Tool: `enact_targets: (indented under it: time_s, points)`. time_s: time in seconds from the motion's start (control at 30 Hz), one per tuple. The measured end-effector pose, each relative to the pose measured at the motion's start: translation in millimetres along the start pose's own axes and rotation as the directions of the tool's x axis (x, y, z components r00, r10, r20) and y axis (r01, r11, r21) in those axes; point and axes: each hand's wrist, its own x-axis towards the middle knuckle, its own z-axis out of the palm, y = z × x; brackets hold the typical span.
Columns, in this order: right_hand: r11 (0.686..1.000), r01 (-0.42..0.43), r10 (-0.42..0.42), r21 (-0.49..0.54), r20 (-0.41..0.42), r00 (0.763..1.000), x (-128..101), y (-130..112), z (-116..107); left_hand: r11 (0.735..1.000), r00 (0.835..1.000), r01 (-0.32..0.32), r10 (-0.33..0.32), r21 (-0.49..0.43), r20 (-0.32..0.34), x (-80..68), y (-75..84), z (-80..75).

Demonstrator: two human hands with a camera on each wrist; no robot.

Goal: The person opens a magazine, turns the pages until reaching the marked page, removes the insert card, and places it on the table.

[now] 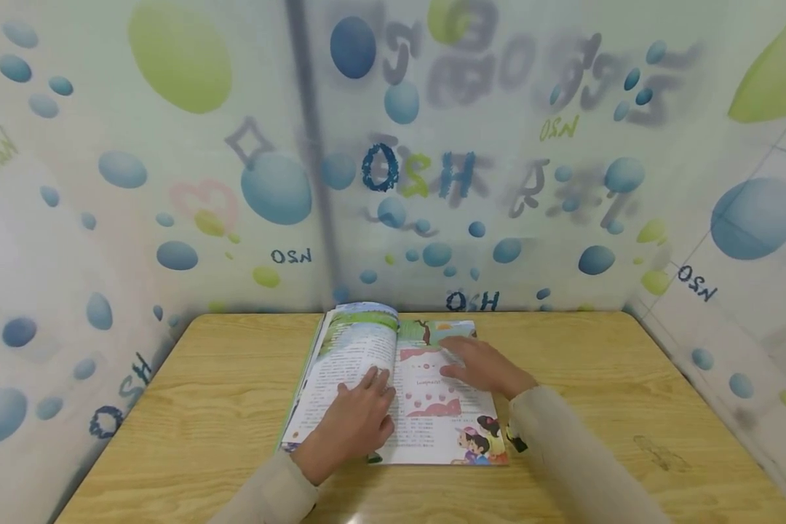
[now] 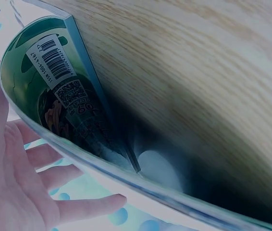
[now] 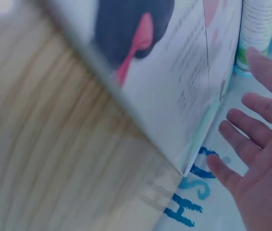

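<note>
On the wooden table (image 1: 190,407), an open picture book (image 1: 426,407), judged thin, light and floppy; left hand (image 1: 356,422) and right hand (image 1: 487,366) press flat, fingers spread; page edges offer the best hold.

surface: wooden table (image 1: 190,407) | on it: open book (image 1: 432,407), lying flat, near the middle

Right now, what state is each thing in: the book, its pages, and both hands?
Picture book: open, lying flat on the wooden table.
Left-side pages: bowed up in an arch near the spine, not flat.
Back cover: curved off the table, barcode showing.
Left hand: fingers straight, resting on the left page by the spine.
Right hand: fingers straight, resting flat on the right page.
</note>
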Motion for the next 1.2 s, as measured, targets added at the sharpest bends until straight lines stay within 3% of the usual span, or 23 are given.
enact_targets:
  time_s: [0.33, 0.9, 1.2]
  points:
    - [0.997, -0.067, 0.066, 0.027, 0.025, 0.997, 21.2, -8.4, 13.7, 1.0, 1.0, 0.007, -0.007, -0.011, 0.006, 0.7, -1.4, 0.4]
    - [0.998, -0.009, 0.009, -0.066, 0.003, 1.0, 21.3, -18.1, 16.3, 1.0, 1.0, 0.002, -0.002, -0.017, 0.002, 0.1, -1.7, -0.6]
    - [1.0, -0.025, 0.025, -0.015, -0.011, 1.0, 26.0, -14.2, 15.8, 1.0, 1.0, -0.001, 0.001, -0.017, -0.003, 0.3, -3.9, 0.9]
